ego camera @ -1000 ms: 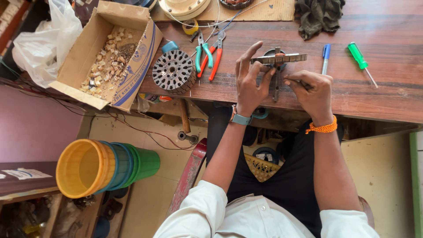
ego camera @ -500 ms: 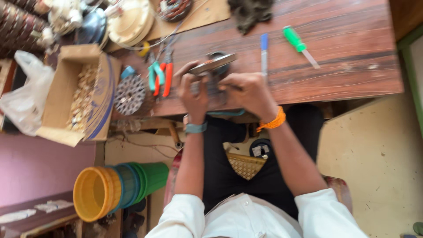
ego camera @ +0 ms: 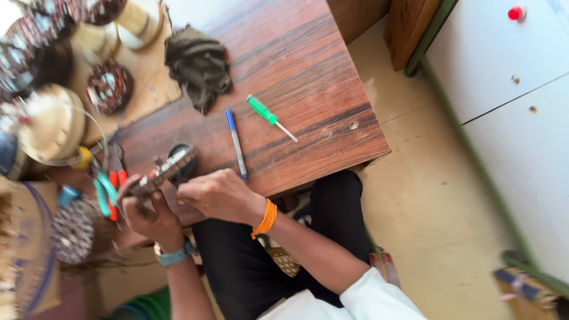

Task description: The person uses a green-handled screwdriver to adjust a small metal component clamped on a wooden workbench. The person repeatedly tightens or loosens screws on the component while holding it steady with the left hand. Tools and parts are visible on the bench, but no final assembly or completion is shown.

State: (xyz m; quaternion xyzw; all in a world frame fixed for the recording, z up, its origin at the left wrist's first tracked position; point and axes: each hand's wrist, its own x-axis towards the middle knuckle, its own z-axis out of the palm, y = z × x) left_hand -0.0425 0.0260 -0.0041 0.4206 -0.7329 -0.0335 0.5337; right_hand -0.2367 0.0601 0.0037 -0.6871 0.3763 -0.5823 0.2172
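Closest to the camera, both hands are on a flat grey metal part (ego camera: 165,172) at the near edge of the wooden table (ego camera: 296,53). The left hand (ego camera: 145,216) has its fingers wrapped around the lower-left end, and the right hand (ego camera: 219,194) is curled loosely by the middle, though I can't tell what it's pinching. The part looks stiff and fairly heavy, probably hard-edged, so gripping it by the ends seems the safest bet. Its long axis runs lower left to upper right, tilted up toward the far side. Just beyond lie a blue pen (ego camera: 236,142) and a green screwdriver (ego camera: 269,117), with a dark rag (ego camera: 198,65) farther back.
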